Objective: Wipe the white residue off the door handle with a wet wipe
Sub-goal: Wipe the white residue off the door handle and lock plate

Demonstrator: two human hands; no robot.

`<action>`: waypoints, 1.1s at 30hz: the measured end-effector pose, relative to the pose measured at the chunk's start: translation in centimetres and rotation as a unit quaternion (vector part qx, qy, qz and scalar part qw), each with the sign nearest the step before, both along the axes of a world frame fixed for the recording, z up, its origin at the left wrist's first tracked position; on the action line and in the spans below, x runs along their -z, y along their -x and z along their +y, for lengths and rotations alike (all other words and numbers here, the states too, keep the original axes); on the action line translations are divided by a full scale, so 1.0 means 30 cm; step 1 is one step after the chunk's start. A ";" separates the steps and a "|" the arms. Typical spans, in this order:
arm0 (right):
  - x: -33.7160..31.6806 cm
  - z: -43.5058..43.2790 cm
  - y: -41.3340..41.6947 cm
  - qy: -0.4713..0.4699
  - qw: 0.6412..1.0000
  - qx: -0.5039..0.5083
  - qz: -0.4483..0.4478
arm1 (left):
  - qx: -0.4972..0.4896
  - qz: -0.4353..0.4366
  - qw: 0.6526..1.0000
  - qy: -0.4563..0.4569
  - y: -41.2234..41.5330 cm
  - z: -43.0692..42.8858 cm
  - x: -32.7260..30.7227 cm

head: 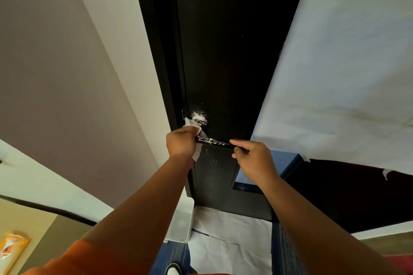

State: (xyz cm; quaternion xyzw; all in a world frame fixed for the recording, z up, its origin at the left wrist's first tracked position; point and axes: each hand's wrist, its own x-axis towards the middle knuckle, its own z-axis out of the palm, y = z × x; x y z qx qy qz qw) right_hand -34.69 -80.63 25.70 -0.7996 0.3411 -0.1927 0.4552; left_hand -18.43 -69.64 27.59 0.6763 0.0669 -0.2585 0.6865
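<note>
Closest to you, an orange sleeve (pixel 73 259) covers your left upper arm, and both bare forearms reach up and forward toward the door. Below them a white sheet (pixel 230 241) lies on the floor at the foot of the door, with a white box (pixel 181 219) just beside it on the left. An orange packet (pixel 11 250) sits at the far lower left.

Your left hand (pixel 182 143) is curled round a bunched wet wipe (pixel 192 128) and presses it against the inner end of the door handle (pixel 214 140). One corner of the wipe sticks up above your knuckles and another hangs below your wrist. Your right hand (pixel 252 156) pinches the handle's free end between forefinger and thumb, and the other fingers are folded under (how tightly they fold you cannot tell from here).

The handle is a dark lever lying level between your two hands, and white residue (pixel 211 140) speckles its top along the exposed stretch. A thicker splash of the same white covers the round base plate (pixel 199 117) just above your left hand, with faint flecks on the panel below the lever.

Behind it stands the black door (pixel 223 51), with a grey wall (pixel 67 51) to its left and a large pale sheet (pixel 346 73) spread over the surface on its right.
</note>
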 end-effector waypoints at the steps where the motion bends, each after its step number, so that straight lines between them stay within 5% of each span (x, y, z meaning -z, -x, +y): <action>1: 0.000 -0.001 0.000 0.001 1.000 -0.002 0.001 | 0.003 -0.034 0.999 -0.017 0.005 0.001 0.006; 6: 0.007 -0.007 0.006 -0.007 1.000 -0.005 -0.001 | -0.037 -0.134 0.990 -0.039 0.093 0.045 0.083; 12: -0.001 -0.007 0.003 -0.007 1.000 -0.006 0.002 | -0.013 -0.030 0.999 0.001 0.012 0.007 0.055; 19: 0.015 -0.017 0.009 -0.017 1.000 -0.021 -0.005 | -0.016 -0.170 0.983 -0.070 0.082 0.042 0.080; 26: 0.025 -0.013 0.006 -0.015 1.000 -0.022 -0.012 | -0.006 -0.092 0.995 -0.040 0.016 0.006 0.053; 33: 0.023 -0.016 0.015 -0.023 0.999 -0.025 -0.012 | 0.009 -0.213 0.971 -0.109 0.095 0.072 0.082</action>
